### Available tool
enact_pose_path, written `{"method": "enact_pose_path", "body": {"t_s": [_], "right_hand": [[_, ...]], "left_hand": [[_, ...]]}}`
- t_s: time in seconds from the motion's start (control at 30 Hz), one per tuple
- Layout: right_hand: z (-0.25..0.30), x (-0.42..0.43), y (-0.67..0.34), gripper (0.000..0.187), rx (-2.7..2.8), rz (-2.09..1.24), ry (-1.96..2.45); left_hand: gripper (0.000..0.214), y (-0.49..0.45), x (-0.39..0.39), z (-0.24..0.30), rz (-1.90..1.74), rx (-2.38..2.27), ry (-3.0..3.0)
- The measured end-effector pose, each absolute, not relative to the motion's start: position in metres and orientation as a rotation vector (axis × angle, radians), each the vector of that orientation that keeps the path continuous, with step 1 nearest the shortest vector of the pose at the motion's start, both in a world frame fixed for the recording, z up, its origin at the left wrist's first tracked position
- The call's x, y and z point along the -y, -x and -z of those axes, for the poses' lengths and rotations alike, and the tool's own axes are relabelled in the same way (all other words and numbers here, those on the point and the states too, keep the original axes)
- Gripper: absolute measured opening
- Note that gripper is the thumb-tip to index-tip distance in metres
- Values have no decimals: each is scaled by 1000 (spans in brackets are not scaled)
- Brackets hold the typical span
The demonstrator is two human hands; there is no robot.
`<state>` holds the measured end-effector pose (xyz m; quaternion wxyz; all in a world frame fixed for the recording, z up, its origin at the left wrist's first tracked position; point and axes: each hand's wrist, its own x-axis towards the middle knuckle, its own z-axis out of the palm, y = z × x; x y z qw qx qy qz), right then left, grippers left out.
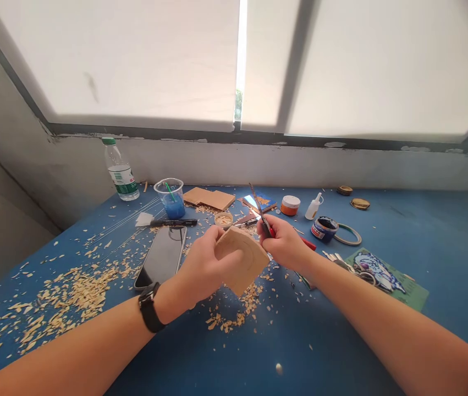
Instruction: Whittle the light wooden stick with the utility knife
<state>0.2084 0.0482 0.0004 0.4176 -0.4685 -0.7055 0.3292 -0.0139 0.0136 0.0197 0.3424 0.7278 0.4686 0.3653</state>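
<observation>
A blue worktop [341, 352] spans the view. Above its middle, the left hand [201, 261] grips a pale wooden board [252, 269], held tilted. The right hand [284, 240] is closed around a narrow-bladed tool [258, 204], blade pointing up, just beside the board's upper right edge. Small wood chips [89, 291] lie scattered below and to the left.

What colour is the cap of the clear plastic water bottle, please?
The cap is green, best seen in the head view.

left grip [204, 262] pinching, right grip [283, 240] curled, forearms [89, 344] converging
</observation>
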Motion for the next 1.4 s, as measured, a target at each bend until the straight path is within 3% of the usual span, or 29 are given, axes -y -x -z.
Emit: {"method": "enact_pose_path", "body": {"t_s": [0.23,0.53,0.97,1.4], "right_hand": [[-8,-31,-197,30,1769,-919,1070],[-12,-27,-196,33,1784,-940,1068],[-26,-15,-195,20,1881,-953,1115],[-34,-9,-191,25,1914,-886,1279]], "left_hand": [[28,15,-7,-23,-1036,-927,-1743],[37,12,-13,-27,-956,-912,-1569],[41,8,-16,-12,-804,-858,-1520],[39,9,-18,-17,-711,-874,-1439]]}}
